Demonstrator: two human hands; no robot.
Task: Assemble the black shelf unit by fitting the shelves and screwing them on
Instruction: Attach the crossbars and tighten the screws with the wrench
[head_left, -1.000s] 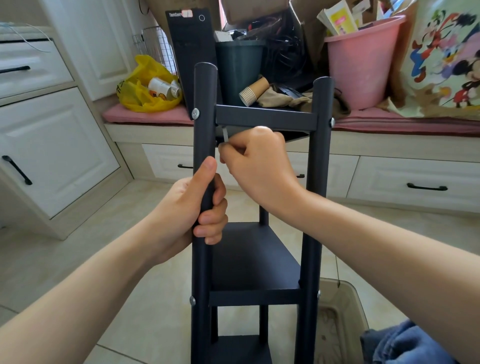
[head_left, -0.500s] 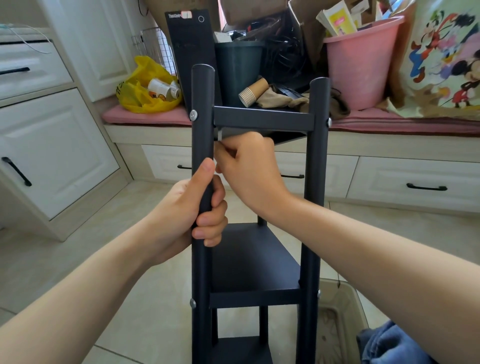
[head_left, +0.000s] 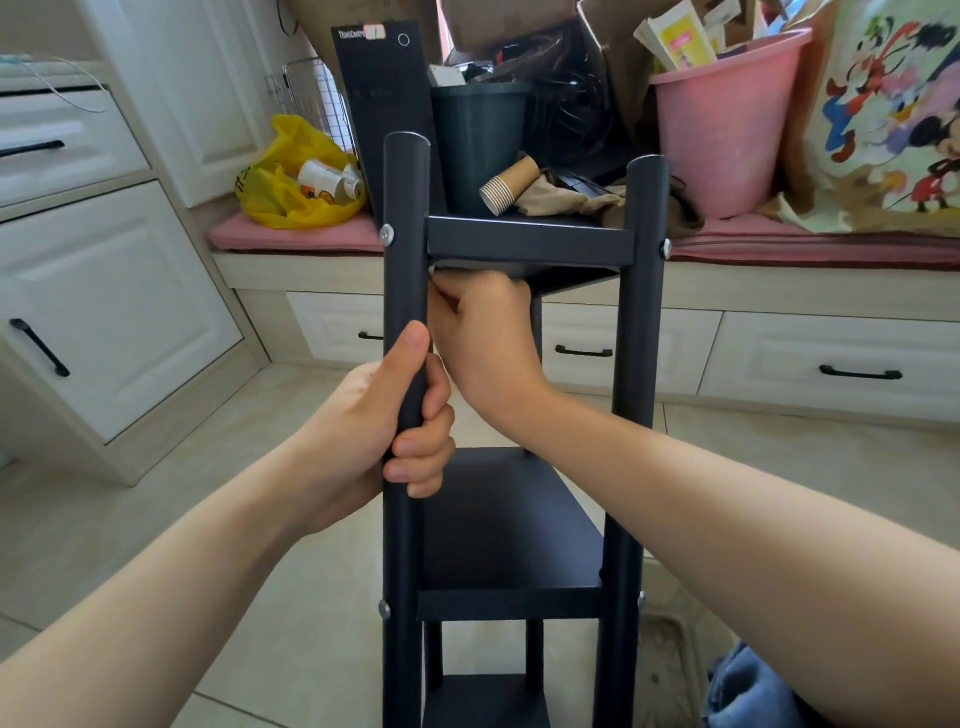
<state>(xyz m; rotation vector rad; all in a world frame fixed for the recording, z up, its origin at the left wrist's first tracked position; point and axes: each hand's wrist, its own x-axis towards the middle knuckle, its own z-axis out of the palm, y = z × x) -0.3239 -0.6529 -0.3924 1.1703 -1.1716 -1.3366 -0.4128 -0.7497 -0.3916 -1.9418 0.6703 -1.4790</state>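
The black shelf unit (head_left: 634, 364) stands upright in front of me on the tiled floor, with a top shelf (head_left: 530, 243), a middle shelf (head_left: 509, 525) and a lower one (head_left: 485, 701) fitted between four round posts. Silver screw heads show on the near left post (head_left: 386, 235) and near right post (head_left: 665, 248). My left hand (head_left: 387, 431) grips the near left post below the top shelf. My right hand (head_left: 483, 332) is curled just under the top shelf, pinching a small silver tool (head_left: 432, 269) that is mostly hidden at the inner side of the left post.
A window bench with a pink cushion (head_left: 291, 236) behind the unit carries a yellow bag (head_left: 291, 182), a dark bin (head_left: 480, 135), paper cups (head_left: 506, 187) and a pink bucket (head_left: 727, 124). White cabinets (head_left: 104, 291) stand left. A beige tub (head_left: 670, 654) and blue cloth (head_left: 748, 691) lie at lower right.
My right hand has moved up and left with the silver tool, from below the top shelf to tight under its front left corner. The left hand keeps its grip.
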